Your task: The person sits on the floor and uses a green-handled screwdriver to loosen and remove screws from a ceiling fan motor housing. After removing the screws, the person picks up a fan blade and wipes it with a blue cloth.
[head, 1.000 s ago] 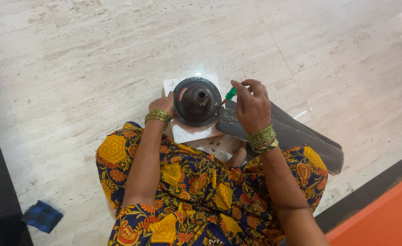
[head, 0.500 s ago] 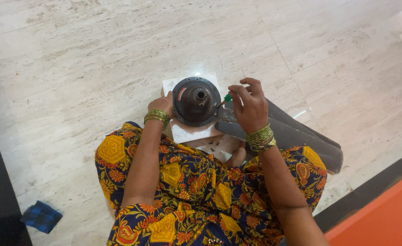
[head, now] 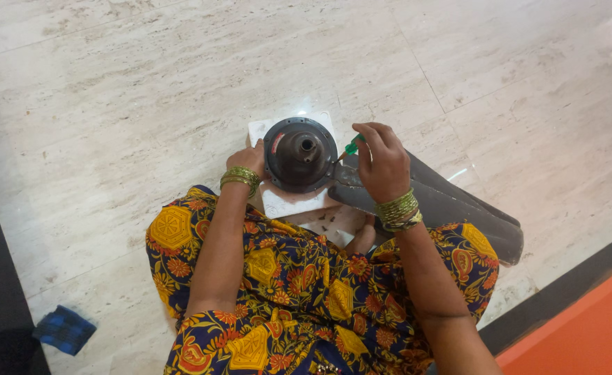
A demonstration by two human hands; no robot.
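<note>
2 hands work at a round dark fan motor housing (head: pixel 299 153) with a small red-and-white label on its left rim, sitting on a white square slab (head: pixel 286 201). The left hand (head: pixel 252 157) rests against the housing's left edge, fingers hidden. The right hand (head: pixel 382 164) pinches a green-handled screwdriver (head: pixel 348 147) over the dark fan blade (head: pixel 445 205); more green handle shows than 0.5 s ago.

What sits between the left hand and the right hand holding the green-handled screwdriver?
In the head view, the round dark metal fan motor housing on a white slab lies between the left hand and the right hand gripping the green-handled screwdriver.
</note>
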